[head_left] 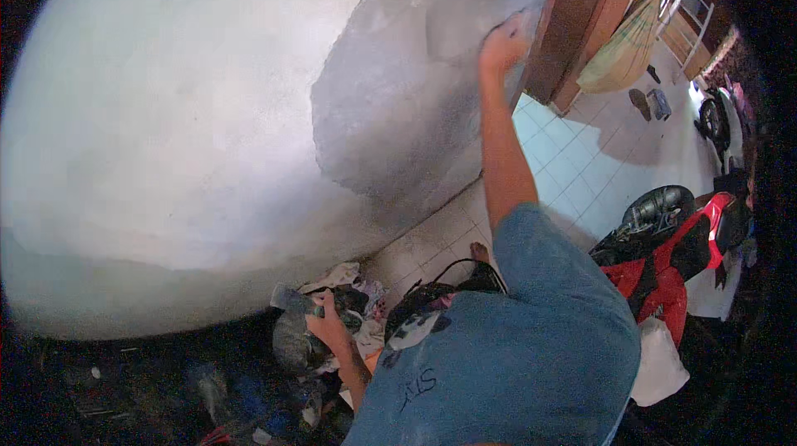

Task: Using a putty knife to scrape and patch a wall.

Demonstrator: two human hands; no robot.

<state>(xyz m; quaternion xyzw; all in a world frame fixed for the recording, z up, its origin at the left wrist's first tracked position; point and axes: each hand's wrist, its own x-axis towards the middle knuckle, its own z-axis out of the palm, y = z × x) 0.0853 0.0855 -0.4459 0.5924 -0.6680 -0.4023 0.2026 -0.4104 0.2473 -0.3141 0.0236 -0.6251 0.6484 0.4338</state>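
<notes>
My right hand (502, 41) is raised against the wall, gripping a flat grey plastering trowel (465, 24) pressed on a darker wet grey patch (386, 118) of the white wall (166, 114). My left hand (326, 321) hangs low by my waist and grips a small grey-smeared scraper (290, 299). Below that hand sits a grey plaster-caked container (292, 346) among crumpled rags; what is inside it is hidden. My blue shirt fills the lower middle of the view.
A brown wooden door frame (581, 23) stands just right of the wet patch, with a hammock (627, 48) beyond it. A red and black motorcycle (681, 255) is parked at my right on the pale tiled floor (564, 164). Dark clutter lies at the lower left.
</notes>
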